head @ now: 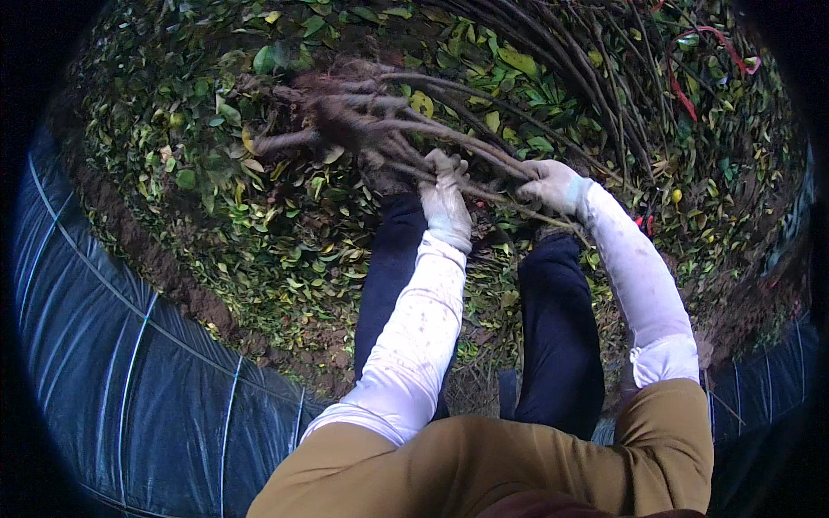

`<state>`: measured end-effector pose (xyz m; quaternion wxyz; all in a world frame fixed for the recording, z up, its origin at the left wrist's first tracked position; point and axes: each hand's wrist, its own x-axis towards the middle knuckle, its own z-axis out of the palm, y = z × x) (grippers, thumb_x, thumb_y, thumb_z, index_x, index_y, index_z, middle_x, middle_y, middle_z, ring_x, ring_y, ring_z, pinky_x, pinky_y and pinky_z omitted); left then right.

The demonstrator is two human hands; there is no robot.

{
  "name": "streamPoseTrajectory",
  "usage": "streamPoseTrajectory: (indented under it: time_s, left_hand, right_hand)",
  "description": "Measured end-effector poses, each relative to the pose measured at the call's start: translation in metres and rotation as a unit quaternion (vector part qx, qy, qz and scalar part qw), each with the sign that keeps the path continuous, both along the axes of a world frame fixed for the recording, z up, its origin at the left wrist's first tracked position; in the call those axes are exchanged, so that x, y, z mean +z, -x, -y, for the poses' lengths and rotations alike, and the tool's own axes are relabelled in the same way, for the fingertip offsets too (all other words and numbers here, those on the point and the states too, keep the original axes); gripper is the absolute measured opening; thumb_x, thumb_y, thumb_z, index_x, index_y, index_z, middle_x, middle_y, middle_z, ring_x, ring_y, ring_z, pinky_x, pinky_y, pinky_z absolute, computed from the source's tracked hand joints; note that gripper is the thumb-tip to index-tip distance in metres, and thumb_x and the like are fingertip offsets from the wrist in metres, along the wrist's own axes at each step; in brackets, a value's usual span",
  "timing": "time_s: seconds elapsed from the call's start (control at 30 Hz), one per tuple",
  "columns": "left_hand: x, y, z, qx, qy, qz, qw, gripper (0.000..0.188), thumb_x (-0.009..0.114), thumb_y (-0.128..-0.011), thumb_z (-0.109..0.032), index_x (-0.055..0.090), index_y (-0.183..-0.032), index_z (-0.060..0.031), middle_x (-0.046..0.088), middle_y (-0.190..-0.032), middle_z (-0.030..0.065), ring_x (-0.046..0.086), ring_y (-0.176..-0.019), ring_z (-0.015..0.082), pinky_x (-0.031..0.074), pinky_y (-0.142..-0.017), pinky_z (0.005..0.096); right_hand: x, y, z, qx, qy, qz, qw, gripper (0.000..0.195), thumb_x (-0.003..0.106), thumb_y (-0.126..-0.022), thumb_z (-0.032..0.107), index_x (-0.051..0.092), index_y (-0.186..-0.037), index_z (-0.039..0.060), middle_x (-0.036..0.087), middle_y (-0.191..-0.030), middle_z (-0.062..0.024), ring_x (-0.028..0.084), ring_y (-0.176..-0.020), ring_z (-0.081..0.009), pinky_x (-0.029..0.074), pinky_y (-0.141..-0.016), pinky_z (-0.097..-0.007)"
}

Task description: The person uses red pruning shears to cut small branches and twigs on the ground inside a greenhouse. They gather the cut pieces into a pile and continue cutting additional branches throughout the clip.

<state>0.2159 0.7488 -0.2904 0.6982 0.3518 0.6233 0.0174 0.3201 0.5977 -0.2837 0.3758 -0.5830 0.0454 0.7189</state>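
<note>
Before me hangs a loose bunch of bare-root saplings (466,137), held low over the leaf litter. Their brown roots (324,113) point to the left and are blurred; the thin stems run to the right. My left hand (447,197), in a pale work glove, is closed around a lower stem near the middle. Farther right, my right hand (554,188), gloved too, grips the stems where they narrow. Its fingertips are partly hidden by the hand itself. White sleeves cover both forearms.
A pile of long bare stems (576,61) lies at the upper right, with a red ribbon (683,100) beside it. Green and yellow fallen leaves (278,259) cover the soil. Dark plastic sheeting (175,388) borders the lower left and lower right. My legs (557,324) stand below the bunch.
</note>
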Motion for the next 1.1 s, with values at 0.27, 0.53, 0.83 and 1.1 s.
streamPoseTrajectory:
  time_s: [0.27, 0.53, 0.83, 1.1]
  left_hand:
    - [0.000, 0.003, 0.005, -0.144, 0.070, -0.114, 0.981, 0.049, 0.057, -0.078, -0.022, 0.036, -0.118, -0.0015, 0.047, -0.106, 0.0085, 0.048, -0.091, 0.0158, 0.039, -0.079, 0.0262]
    - [0.136, -0.009, 0.012, -0.101, 0.083, -0.030, 0.991, 0.044, 0.054, -0.077, -0.009, 0.036, -0.115, 0.0063, 0.048, -0.106, 0.0162, 0.052, -0.089, 0.0200, 0.043, -0.078, 0.0268]
    - [0.106, -0.009, 0.027, -0.163, 0.162, 0.011, 0.973, 0.035, 0.049, -0.083, -0.015, 0.041, -0.111, 0.0047, 0.053, -0.100, 0.0130, 0.055, -0.084, 0.0166, 0.045, -0.073, 0.0267]
    - [0.111, -0.012, 0.018, -0.092, 0.245, -0.028, 0.965, 0.032, 0.047, -0.083, -0.013, 0.041, -0.110, 0.0027, 0.053, -0.100, 0.0140, 0.055, -0.080, 0.0175, 0.046, -0.070, 0.0268]
  right_hand:
    - [-0.066, 0.027, -0.022, 0.240, 0.179, 0.191, 0.935, 0.054, 0.057, -0.071, 0.040, 0.047, -0.109, 0.0033, 0.054, -0.105, -0.0192, 0.053, -0.098, -0.0301, 0.039, -0.086, -0.0344]
    - [-0.041, -0.032, -0.053, 0.167, 0.150, 0.529, 0.818, 0.037, 0.057, -0.074, 0.027, 0.048, -0.105, 0.0099, 0.054, -0.104, -0.0103, 0.049, -0.100, -0.0281, 0.037, -0.086, -0.0380]
    - [-0.058, -0.085, -0.053, 0.146, 0.328, 0.517, 0.777, 0.043, 0.061, -0.073, 0.027, 0.041, -0.110, 0.0154, 0.052, -0.101, -0.0125, 0.055, -0.092, -0.0272, 0.045, -0.074, -0.0427]
    - [-0.048, -0.064, -0.046, 0.138, 0.219, 0.633, 0.730, 0.032, 0.065, -0.064, 0.021, 0.053, -0.093, 0.0146, 0.055, -0.095, -0.0079, 0.055, -0.086, -0.0280, 0.044, -0.072, -0.0389]
